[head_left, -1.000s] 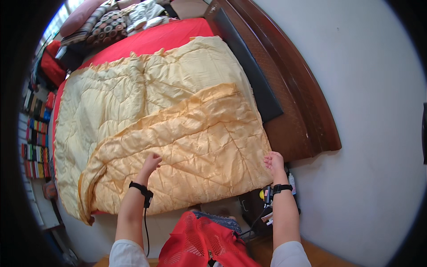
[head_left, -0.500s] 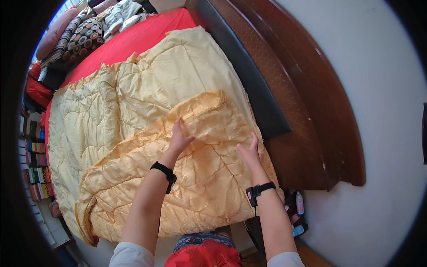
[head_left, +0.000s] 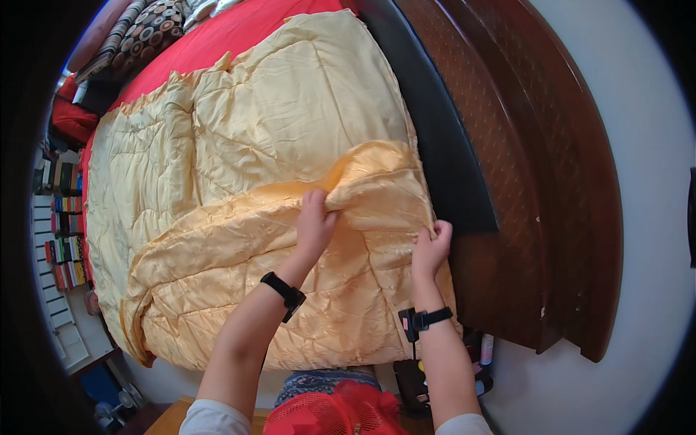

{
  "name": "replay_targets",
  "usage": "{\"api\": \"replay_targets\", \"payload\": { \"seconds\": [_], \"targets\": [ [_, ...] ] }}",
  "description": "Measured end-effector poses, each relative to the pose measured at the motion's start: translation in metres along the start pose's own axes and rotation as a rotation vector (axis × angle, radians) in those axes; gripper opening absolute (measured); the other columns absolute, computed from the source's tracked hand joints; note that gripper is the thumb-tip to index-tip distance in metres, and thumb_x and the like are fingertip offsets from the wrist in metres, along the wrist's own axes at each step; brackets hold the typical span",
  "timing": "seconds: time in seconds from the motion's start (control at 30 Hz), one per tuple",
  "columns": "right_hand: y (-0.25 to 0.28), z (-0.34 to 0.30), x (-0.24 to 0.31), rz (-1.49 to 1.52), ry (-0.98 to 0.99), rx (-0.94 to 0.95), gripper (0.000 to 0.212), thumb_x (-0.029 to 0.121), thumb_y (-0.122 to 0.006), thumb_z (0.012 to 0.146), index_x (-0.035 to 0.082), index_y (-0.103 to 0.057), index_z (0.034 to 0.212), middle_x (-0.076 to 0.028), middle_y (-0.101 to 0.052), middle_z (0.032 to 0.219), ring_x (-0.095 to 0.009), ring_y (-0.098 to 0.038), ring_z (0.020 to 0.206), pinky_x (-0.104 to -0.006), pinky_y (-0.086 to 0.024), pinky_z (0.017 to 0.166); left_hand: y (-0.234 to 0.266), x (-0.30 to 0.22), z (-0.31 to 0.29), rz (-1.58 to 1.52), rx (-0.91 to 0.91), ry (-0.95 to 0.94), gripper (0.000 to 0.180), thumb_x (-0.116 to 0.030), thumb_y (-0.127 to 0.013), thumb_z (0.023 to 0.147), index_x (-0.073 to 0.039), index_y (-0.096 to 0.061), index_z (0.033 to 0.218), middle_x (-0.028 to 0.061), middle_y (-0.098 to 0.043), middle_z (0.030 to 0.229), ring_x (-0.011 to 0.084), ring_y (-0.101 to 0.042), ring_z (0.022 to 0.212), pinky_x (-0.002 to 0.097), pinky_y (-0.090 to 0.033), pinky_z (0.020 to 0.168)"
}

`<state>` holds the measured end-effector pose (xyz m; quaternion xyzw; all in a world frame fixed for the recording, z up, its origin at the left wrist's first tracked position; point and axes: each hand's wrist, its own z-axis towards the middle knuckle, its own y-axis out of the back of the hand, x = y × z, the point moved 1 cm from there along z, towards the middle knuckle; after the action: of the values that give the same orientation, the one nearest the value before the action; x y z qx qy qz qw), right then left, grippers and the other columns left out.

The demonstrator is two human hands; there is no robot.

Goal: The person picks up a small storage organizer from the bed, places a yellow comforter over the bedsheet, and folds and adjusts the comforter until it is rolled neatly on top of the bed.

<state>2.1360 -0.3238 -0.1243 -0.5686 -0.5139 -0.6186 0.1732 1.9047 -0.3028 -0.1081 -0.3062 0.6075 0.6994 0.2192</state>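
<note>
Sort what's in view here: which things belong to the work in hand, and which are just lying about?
In the work:
- yellow quilt, partly folded over
- left hand, gripping the flap's edge
- right hand, pinching the side edge

Lying about:
- circle-patterned cushion
- shelved books
- bottle near the bed's corner

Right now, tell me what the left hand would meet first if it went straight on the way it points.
The blanket: the left hand grips its golden turned-back edge, so that fold comes first. Past it, the pale side seems next, though depth is hard to judge.
</note>
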Motion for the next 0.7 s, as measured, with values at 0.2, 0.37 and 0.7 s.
{"api": "replay_targets", "payload": {
  "seconds": [0.2, 0.37, 0.7],
  "targets": [
    [0.041, -0.007, -0.023, 0.231, 0.071, -0.113, 0.032, -0.002, -0.053, 0.078, 0.0, -0.044, 0.109, -0.012, -0.048, 0.108, -0.022, -0.055, 0.095, -0.0312, -0.045, 0.081, -0.024, -0.054, -0.007, -0.069, 0.085, -0.006, 0.031, -0.013, -0.065, 0.074, -0.005, -0.049, 0.099, 0.0156, -0.049, 0.098, 0.0372, -0.054, 0.086, 0.0427, -0.046, 0.071],
    [0.03, -0.032, 0.023, 0.171, 0.173, 0.03, 0.055, -0.004, -0.056, 0.076, 0.004, -0.033, 0.126, -0.014, -0.023, 0.133, -0.029, -0.051, 0.102, -0.0374, -0.044, 0.085, -0.02, -0.042, -0.023, -0.358, 0.285, 0.054, 0.055, -0.002, -0.062, 0.076, -0.005, -0.038, 0.125, 0.0186, -0.038, 0.126, 0.0331, -0.05, 0.108, 0.038, -0.046, 0.087],
    [-0.056, -0.151, 0.046, -0.217, 0.327, 0.667, 0.057, 0.008, -0.061, 0.074, 0.006, -0.037, 0.125, -0.015, -0.029, 0.13, -0.028, -0.046, 0.104, -0.0357, -0.042, 0.089, 0.072, 0.071, -0.145, -0.356, 0.11, 0.092, 0.07, 0.002, -0.06, 0.073, -0.01, -0.03, 0.136, 0.0178, -0.018, 0.144, 0.0334, -0.038, 0.122, 0.0371, -0.042, 0.095]
  ]
}}
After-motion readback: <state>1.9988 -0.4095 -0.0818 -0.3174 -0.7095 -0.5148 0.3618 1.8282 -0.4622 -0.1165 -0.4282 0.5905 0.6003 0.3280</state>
